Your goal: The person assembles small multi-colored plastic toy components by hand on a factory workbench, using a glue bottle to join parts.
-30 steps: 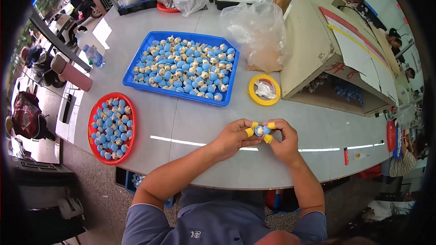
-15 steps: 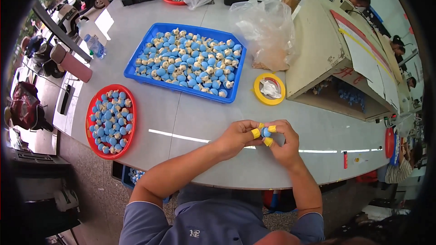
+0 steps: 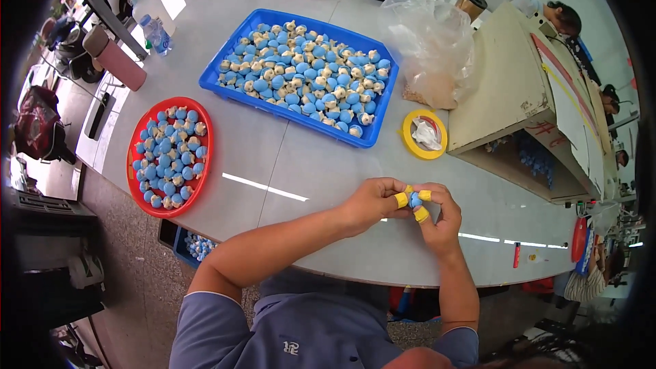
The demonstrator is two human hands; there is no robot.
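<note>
My left hand and my right hand meet over the table's near side, both closed on one small blue piece. Yellow wraps cover the thumbs and forefingers. The fingers hide most of the piece, so its full shape does not show. Farther off, a blue tray is filled with small cream figures with blue rounded tops. To the left, a round red tray holds more of these figures.
A yellow tape roll with crumpled white paper lies beyond my hands. Right of it stands a large cream box, open toward me, with blue pieces inside. A clear plastic bag, pink flask, water bottle and red marker are also on the table.
The view has shifted and tilted, so the trays and the box sit differently in the picture. Both hands still grip the small blue piece, with the fingers slightly shifted around it.
</note>
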